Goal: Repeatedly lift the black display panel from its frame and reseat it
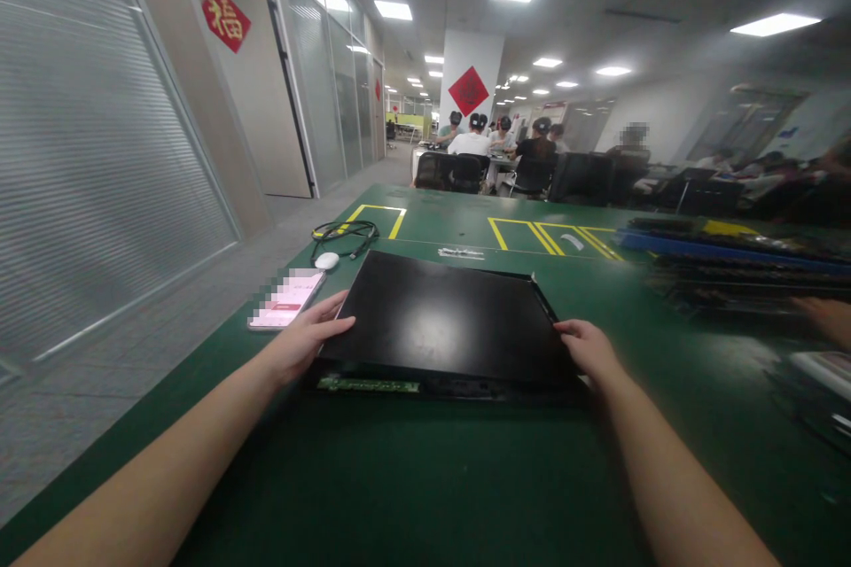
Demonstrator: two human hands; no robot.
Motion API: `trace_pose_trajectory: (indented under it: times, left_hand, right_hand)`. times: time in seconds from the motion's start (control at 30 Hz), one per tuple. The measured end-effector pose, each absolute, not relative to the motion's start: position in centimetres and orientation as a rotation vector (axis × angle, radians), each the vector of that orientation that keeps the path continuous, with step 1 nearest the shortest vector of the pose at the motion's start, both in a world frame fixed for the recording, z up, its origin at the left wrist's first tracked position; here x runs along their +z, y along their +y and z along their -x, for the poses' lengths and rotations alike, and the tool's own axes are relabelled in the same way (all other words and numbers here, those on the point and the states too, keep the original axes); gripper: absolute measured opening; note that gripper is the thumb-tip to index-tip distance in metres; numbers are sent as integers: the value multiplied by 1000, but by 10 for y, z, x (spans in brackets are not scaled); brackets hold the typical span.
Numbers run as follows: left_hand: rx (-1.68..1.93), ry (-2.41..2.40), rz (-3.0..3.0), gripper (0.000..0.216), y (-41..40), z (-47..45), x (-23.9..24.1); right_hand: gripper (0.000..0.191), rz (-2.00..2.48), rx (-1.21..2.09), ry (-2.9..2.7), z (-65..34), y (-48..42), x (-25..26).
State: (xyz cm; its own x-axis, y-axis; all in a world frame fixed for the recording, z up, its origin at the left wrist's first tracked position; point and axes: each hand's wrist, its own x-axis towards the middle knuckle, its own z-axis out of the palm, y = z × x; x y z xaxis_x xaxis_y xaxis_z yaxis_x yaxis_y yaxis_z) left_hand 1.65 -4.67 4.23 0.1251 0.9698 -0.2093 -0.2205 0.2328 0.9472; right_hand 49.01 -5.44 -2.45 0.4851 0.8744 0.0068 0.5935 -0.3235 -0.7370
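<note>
A flat black display panel (445, 310) is in front of me over the green table (432, 478). Along its near edge runs a dark strip with a green circuit board (369, 385). My left hand (309, 337) grips the panel's left edge, thumb on top and fingers at the side. At the right edge, my right hand (589, 350) pinches the side, where a thin frame strip (543, 297) stands slightly apart from the panel. The undersides of both hands are hidden. Whether the panel rests fully on the table, I cannot tell.
Left of the panel lie a phone (289, 299), a white earbud case (326, 261) and a coiled black cable (346, 239). Stacked dark strips (745, 275) and another person's hand (828, 319) are at the right. Yellow tape (532, 235) marks the far tabletop. Several people sit beyond.
</note>
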Motion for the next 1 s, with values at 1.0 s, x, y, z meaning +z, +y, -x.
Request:
trace_pose_trajectory:
  times: [1.0]
  left_hand:
    - [1276,823,-1081,82,-48,-18,41]
  right_hand:
    - [40,1353,866,-847,-485,-59,-11]
